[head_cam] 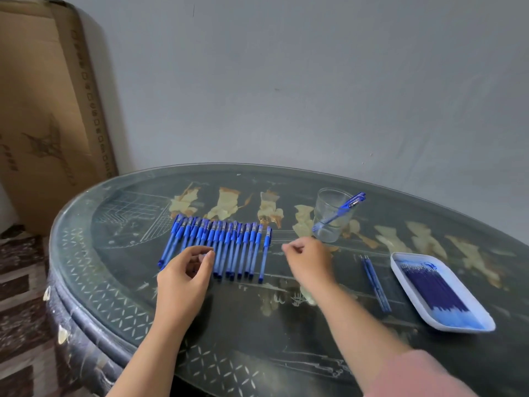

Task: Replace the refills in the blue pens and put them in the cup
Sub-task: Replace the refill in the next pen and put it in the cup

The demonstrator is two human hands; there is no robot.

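Observation:
A row of several blue capped pens (237,247) lies side by side on the round table (137,196). My left hand (183,279) is over the row's left part with curled fingers, thumb and fingertips at a pen; whether it pinches one is hidden. My right hand (307,262) hovers just right of the row, loosely curled and holding nothing. A clear glass cup (329,216) behind it holds two blue pens (340,212). A white tray (483,319) at the right carries several blue refills (435,287). Two loose refills (376,283) lie left of the tray.
The table has a dark patterned top under glass, with its curved edge near me on the left. A tall cardboard box (43,110) leans against the wall at the far left. A grey wall stands close behind the table.

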